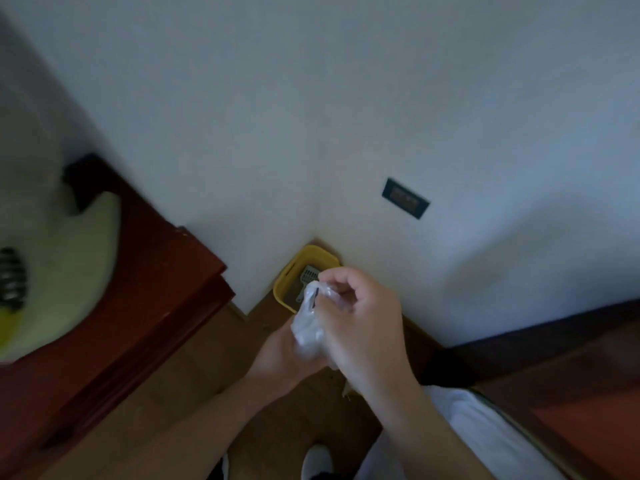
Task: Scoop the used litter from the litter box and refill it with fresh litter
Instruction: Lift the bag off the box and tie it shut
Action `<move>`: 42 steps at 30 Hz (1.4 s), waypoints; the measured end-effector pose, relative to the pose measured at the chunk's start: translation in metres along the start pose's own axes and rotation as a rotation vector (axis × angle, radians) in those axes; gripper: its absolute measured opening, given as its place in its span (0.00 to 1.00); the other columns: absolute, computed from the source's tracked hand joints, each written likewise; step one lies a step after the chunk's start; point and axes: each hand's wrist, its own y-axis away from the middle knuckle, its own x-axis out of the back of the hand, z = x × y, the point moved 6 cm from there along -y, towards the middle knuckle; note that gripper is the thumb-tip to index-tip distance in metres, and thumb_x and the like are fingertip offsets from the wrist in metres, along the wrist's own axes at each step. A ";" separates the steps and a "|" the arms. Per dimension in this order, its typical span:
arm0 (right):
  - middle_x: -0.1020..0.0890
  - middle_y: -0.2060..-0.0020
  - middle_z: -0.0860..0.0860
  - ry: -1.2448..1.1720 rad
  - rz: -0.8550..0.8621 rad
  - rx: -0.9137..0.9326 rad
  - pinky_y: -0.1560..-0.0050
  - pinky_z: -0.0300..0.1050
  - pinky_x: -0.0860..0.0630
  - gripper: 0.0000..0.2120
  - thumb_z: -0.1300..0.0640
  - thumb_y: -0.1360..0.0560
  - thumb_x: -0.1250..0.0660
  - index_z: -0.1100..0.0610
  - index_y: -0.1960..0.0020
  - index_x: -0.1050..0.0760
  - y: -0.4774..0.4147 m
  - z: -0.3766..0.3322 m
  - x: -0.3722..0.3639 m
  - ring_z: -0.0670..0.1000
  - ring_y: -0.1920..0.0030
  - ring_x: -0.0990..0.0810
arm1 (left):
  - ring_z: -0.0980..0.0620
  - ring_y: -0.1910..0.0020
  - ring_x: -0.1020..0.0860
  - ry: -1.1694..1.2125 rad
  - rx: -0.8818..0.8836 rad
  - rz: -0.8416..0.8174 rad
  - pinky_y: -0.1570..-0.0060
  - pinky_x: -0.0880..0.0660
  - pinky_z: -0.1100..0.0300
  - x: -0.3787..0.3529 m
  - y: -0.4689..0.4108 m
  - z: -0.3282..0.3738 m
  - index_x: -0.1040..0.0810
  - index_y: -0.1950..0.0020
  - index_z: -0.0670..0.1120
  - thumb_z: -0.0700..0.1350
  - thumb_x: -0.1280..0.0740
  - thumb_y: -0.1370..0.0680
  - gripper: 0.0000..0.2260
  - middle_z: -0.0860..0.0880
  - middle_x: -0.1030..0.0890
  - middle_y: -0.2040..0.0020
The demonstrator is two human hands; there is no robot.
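A yellow litter box point(313, 255) sits on the wooden floor in the corner of two white walls. A grey slotted scoop point(306, 277) lies inside it, partly hidden behind my hands. High above the box, both hands grip a crumpled white plastic bag point(308, 325). My right hand point(360, 317) pinches the bag's top edge. My left hand point(280, 355) holds the bag from below.
A dark red wooden cabinet point(145, 289) stands at the left with a pale rounded top. Another dark wooden piece of furniture point(554, 382) fills the lower right. A dark wall socket point(406, 198) sits on the right wall. A white shoe point(317, 459) shows at the bottom.
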 end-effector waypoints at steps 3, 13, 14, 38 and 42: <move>0.18 0.54 0.39 -0.028 -0.078 0.038 0.53 0.29 0.22 0.11 0.59 0.26 0.30 0.48 0.44 0.20 0.022 -0.063 0.016 0.37 0.52 0.19 | 0.63 0.48 0.19 0.045 -0.049 0.105 0.45 0.21 0.58 0.032 0.057 0.037 0.23 0.39 0.58 0.53 0.25 0.32 0.22 0.60 0.17 0.48; 0.15 0.59 0.45 -0.128 -0.433 0.214 0.57 0.39 0.18 0.10 0.62 0.27 0.30 0.46 0.53 0.20 0.132 -0.217 -0.059 0.42 0.56 0.16 | 0.43 0.48 0.17 0.395 -0.047 0.451 0.51 0.19 0.38 0.140 0.243 0.028 0.20 0.41 0.51 0.42 0.20 0.33 0.22 0.46 0.16 0.47; 0.15 0.60 0.45 -0.132 -0.471 0.229 0.57 0.38 0.18 0.10 0.62 0.27 0.30 0.47 0.53 0.20 0.146 -0.228 -0.072 0.42 0.56 0.16 | 0.42 0.48 0.16 0.414 -0.039 0.488 0.52 0.20 0.37 0.149 0.264 0.017 0.20 0.41 0.51 0.42 0.21 0.32 0.22 0.45 0.16 0.47; 0.16 0.66 0.48 -0.108 -1.481 0.603 0.61 0.43 0.19 0.09 0.66 0.30 0.30 0.53 0.56 0.17 0.691 -0.427 -0.435 0.45 0.66 0.19 | 0.45 0.55 0.16 0.645 0.088 1.614 0.55 0.18 0.42 0.262 0.862 -0.244 0.18 0.49 0.54 0.56 0.24 0.32 0.14 0.47 0.14 0.53; 0.16 0.66 0.49 -0.096 -1.690 0.671 0.62 0.41 0.22 0.10 0.65 0.30 0.31 0.52 0.56 0.17 0.781 -0.443 -0.483 0.45 0.66 0.20 | 0.49 0.54 0.16 0.693 0.192 1.799 0.60 0.18 0.55 0.261 0.936 -0.280 0.19 0.47 0.52 0.54 0.25 0.30 0.14 0.51 0.15 0.54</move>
